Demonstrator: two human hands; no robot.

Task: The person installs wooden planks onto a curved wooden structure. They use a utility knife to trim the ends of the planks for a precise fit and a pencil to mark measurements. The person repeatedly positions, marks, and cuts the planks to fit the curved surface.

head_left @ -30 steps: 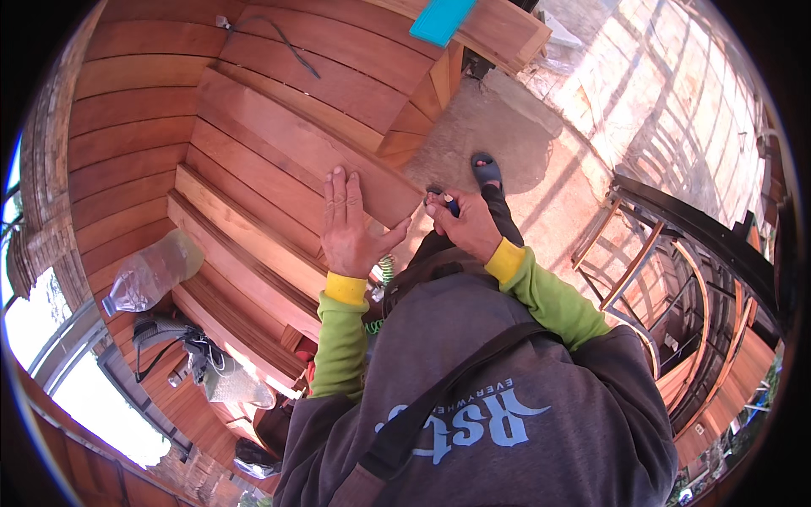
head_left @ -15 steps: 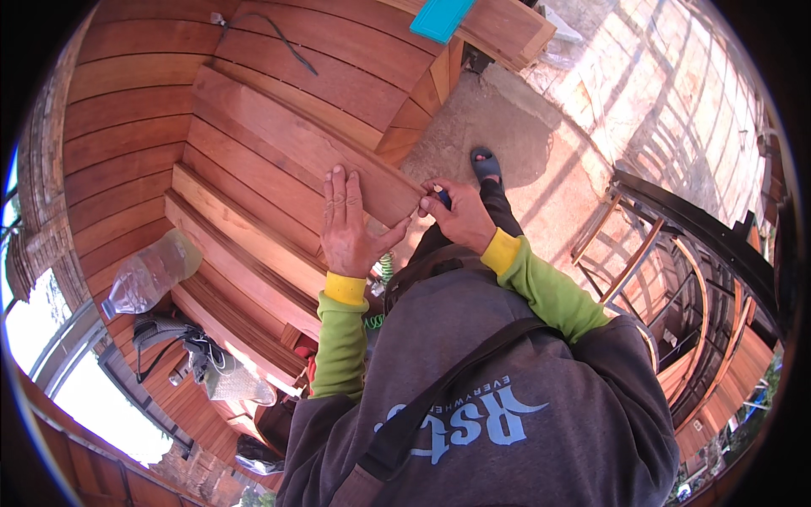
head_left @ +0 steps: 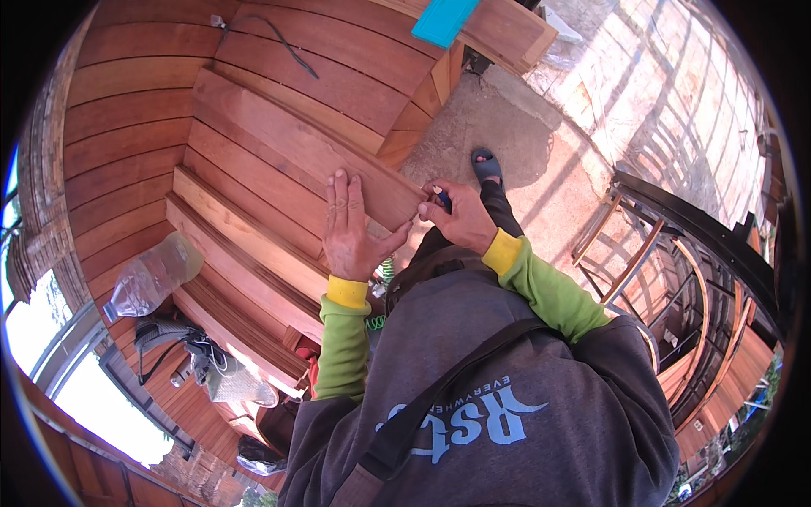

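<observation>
A long reddish-brown wooden board (head_left: pixel 287 127) slants across the stepped wooden planking, its near end in front of me. My left hand (head_left: pixel 348 232) lies flat on the board close to that end, fingers stretched out and thumb reaching toward the end edge. At the board's corner, my right hand (head_left: pixel 465 218) is closed on a short dark blue pencil (head_left: pixel 443 198) with a pale tip. Its fingertips meet the end of the board, close to my left thumb. Whether there is a mark on the wood is too small to tell.
A clear plastic bottle (head_left: pixel 152 275) lies on the left, above a dark bag (head_left: pixel 160 334). A turquoise flat piece (head_left: pixel 444 20) rests by more boards at the top. On the right stands a curved metal-and-wood frame (head_left: pixel 676 262). My sandalled foot (head_left: pixel 487 166) is on the concrete floor.
My left hand has shifted very slightly at the board's end. The right hand keeps the pencil at the corner, almost unmoved.
</observation>
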